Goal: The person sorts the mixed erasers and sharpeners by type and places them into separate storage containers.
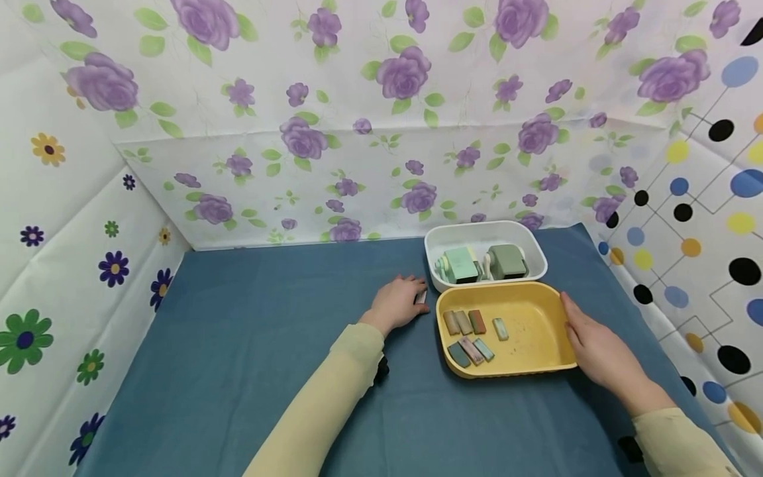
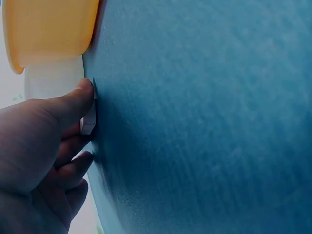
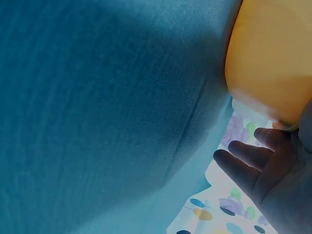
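Observation:
My left hand (image 1: 398,305) is low over the cloth, left of the yellow tray. Between its thumb and fingers it pinches a small pale block (image 2: 88,121), partly hidden by the fingers and close to the cloth. My right hand (image 1: 603,348) lies along the right side of the yellow tray (image 1: 536,361), touching its rim with fairly straight fingers. Several small rectangular blocks lie in that tray's left half, among them a brown-red one (image 1: 476,322), a dark green one (image 1: 459,355) and a pale green one standing apart (image 1: 500,329).
Directly behind the yellow tray stands a white tray (image 1: 434,255). In it are two boxy green devices, one mint (image 1: 460,264) and one grey-green (image 1: 507,261). Blue cloth (image 1: 238,344) covers the table, with a flowered sheet (image 1: 357,165) behind and patterned sheets at both sides.

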`<state>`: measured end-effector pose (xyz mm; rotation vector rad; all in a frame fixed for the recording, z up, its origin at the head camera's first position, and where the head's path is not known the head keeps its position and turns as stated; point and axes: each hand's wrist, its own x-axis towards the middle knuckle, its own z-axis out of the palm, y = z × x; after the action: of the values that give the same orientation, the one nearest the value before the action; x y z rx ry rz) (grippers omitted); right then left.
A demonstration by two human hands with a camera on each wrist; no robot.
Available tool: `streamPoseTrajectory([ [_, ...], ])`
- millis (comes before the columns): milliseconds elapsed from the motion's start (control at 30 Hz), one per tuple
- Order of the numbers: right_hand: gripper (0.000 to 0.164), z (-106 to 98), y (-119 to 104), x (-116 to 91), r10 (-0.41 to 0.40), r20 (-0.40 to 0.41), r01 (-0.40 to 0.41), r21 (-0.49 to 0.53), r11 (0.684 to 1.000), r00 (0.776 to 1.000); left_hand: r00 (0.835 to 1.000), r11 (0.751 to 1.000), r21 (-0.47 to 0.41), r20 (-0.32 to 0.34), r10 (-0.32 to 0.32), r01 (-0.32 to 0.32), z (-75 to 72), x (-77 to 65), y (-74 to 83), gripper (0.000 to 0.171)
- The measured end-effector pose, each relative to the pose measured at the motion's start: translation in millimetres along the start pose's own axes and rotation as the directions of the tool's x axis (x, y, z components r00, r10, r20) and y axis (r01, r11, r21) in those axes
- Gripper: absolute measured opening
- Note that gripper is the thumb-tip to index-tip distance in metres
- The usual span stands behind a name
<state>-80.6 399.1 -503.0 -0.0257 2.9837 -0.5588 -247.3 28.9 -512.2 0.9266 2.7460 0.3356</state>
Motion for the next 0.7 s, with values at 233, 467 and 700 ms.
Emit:
streamPoseTrajectory([
  [233,0.07,-2.3,-3.3,-0.3,0.014,0.008,-0.014,-0.01,1.0,1.0,1.0,1.0,0.004,0.025,-0.004,0.004,-1.9,-3.0,1.9,0.063],
  [467,0.07,-4.7,-3.2,0.8,0.013,-0.011,-0.014,-0.023,1.0,1.0,0.999,0.998,0.049,-0.024,-0.038,0.039,-2.8,-2.5,9.6,0.057],
  [700,0.068,0.9,-2.4,-0.2,0.003,-0.021,-0.003,-0.015,1.0,1.0,0.993,0.992,0.102,-0.094,-0.069,0.079,5.9,-8.1,11.3,0.054],
])
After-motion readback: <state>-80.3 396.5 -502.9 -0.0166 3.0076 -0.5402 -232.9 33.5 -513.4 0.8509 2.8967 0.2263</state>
